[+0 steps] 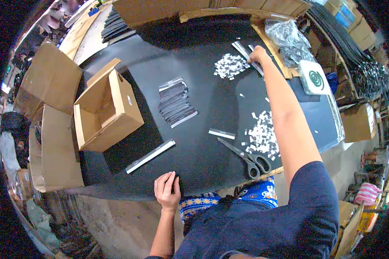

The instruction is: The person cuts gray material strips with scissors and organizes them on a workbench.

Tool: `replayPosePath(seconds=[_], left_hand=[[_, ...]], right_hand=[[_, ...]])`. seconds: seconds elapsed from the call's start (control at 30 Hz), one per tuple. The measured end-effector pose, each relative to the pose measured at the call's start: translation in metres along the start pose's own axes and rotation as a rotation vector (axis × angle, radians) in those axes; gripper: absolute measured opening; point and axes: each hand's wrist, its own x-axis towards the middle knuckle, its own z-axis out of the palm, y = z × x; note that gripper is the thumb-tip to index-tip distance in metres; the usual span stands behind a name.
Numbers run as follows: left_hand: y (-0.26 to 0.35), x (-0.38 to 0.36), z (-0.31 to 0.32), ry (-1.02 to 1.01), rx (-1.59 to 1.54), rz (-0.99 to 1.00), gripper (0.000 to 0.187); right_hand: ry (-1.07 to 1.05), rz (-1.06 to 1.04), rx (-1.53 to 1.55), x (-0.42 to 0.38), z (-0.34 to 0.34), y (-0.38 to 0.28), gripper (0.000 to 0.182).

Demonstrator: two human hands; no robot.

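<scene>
At the far right of the black table, my right hand (258, 54) is closed, its fingertips on long black-and-white strips (241, 50); the pinch itself is partly hidden. Just left of it lies a pile of small white and black pieces (231, 66). My left hand (166, 191) hangs at the near table edge, fingers slightly apart and holding nothing. Beyond it lies a white-and-black strip (151, 156). A shorter strip (221, 134) lies beside black-handled scissors (248, 160). A second pile of small pieces (262, 136) is partly behind my right forearm. Mid-table sits a stack of dark strips (176, 103).
An open cardboard box (129, 112) stands on the left of the table (199, 168), with a larger opened carton (58, 142) beyond its edge. Clear plastic wrap (289, 39) and a white pack with a green coil (314, 77) lie at the right. Cardboard (212, 6) borders the back.
</scene>
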Motion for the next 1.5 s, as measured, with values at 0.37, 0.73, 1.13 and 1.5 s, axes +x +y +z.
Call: replayPosePath(seconds=[0.37,0.73,1.13,1.5], left_hand=[[0.0,0.0,0.0,0.021,-0.005,0.008,0.03],[0.004,0.001,-0.001,0.034,-0.019,-0.029,0.028],[0.003,0.0,-0.01,-0.011,-0.113,0.016,0.028],[-0.002,-0.01,-0.021,-0.117,-0.264,0.03,0.031]], right_hand=[[0.135,0.08,0.104,-0.03,0.002,-0.008,0.055],[0.23,-0.162,0.072,-0.023,-0.029,0.02,0.035],[-0.816,-0.989,0.62,-0.256,0.006,-0.114,0.033],[-0.736,-1.356,0.293,-0.374,0.13,-0.194,0.03]])
